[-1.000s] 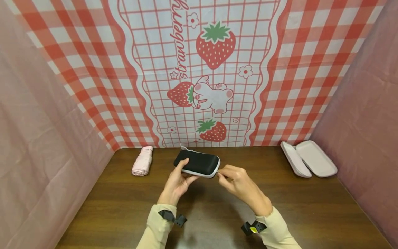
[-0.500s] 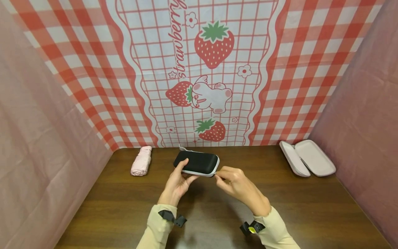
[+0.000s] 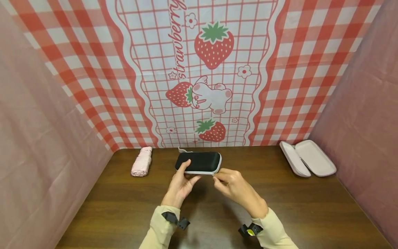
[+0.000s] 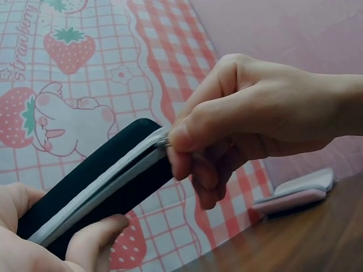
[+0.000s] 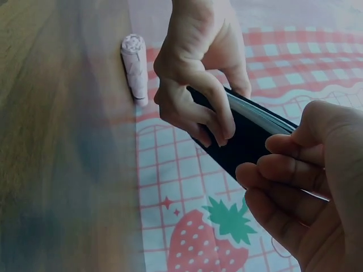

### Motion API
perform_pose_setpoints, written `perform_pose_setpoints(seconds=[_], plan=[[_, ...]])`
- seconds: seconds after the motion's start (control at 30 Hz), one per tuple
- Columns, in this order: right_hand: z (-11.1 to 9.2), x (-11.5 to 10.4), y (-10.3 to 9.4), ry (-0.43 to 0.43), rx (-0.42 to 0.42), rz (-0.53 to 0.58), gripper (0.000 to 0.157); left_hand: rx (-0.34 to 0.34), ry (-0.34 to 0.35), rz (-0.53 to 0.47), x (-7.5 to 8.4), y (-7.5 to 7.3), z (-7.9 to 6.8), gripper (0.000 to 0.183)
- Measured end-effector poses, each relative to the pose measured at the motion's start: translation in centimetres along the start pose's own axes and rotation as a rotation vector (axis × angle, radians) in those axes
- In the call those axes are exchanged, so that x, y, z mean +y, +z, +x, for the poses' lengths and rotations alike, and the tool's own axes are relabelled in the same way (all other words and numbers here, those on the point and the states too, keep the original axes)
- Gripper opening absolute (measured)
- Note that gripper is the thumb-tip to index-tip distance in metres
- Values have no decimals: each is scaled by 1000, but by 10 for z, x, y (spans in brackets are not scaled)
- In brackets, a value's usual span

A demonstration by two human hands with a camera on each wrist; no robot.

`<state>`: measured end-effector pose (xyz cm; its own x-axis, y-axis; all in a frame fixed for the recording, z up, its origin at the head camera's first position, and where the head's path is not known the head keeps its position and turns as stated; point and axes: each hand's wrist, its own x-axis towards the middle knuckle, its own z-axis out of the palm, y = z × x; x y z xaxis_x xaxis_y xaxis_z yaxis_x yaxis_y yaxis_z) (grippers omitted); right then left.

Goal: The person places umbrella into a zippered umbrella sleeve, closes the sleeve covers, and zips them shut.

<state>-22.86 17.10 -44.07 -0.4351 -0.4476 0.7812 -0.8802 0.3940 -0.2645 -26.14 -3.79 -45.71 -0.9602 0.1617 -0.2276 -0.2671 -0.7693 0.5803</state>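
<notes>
Head view: above the table point(image 3: 124, 207), the left hand point(image 3: 178, 188) grips the case point(image 3: 201, 161), likely to brace it against any tug from the right hand point(image 3: 240, 191), which pinches the zip tab point(image 3: 213, 174).

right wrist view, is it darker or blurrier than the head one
Right wrist: dimmer, cooler, the wooden table blurred at lower left. Head: brighter, warmer, soft shadows below the left hand and right hand. Left wrist: also bluish, the black case showing little detail.
</notes>
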Motion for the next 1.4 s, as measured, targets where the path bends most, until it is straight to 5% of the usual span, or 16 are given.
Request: perform_pose_setpoints(seconds=[0.23, 0.53, 0.67, 0.8, 0.93, 1.2, 1.4], plan=[[-2, 6, -6, -6, 57, -25, 13, -73, -98, 67, 8, -6, 1, 51], [-4, 14, -15, 23, 117, -55, 13, 27, -140, 144, 21, -24, 6, 42], [-4, 19, -22, 54, 169, -82, 10, -83, -172, 298, 30, -31, 4, 47], [-4, 22, -28, 98, 219, -107, 8, -274, -206, 454, 37, -36, -1, 57], [-5, 26, -31, 144, 249, -116, 9, -421, -236, 485, 38, -38, -3, 30], [-7, 28, -31, 199, 260, -139, 13, -473, -280, 531, 33, -36, -5, 20], [-9, 28, -29, 232, 238, -143, 15, -559, -327, 695, 34, -32, -10, 62]])
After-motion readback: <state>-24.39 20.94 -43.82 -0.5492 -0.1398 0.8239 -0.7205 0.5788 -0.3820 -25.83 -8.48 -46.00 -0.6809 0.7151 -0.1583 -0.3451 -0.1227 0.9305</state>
